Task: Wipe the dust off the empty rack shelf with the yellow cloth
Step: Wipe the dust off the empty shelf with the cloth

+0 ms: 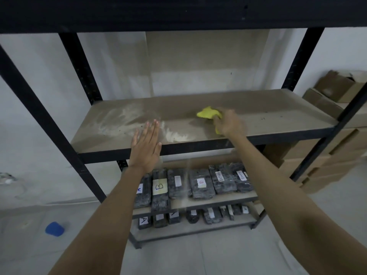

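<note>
The empty rack shelf (268, 114) is a brown board in a black metal frame at chest height. White dust (119, 120) streaks its left half and lies in a small heap near the front edge. My right hand (229, 123), blurred by motion, presses the crumpled yellow cloth (208, 113) onto the middle of the board. My left hand (146, 144) is held flat with fingers together and straight, over the shelf's front edge beside the dust heap, holding nothing. A thin trail of dust falls below the front edge.
Black uprights (79, 66) stand at the rack's corners, and a dark shelf (178, 12) hangs overhead. Lower shelves hold several dark wrapped packages (200, 183) with paper labels. Cardboard boxes (321, 155) are stacked at the right. A blue object (54, 228) lies on the floor at left.
</note>
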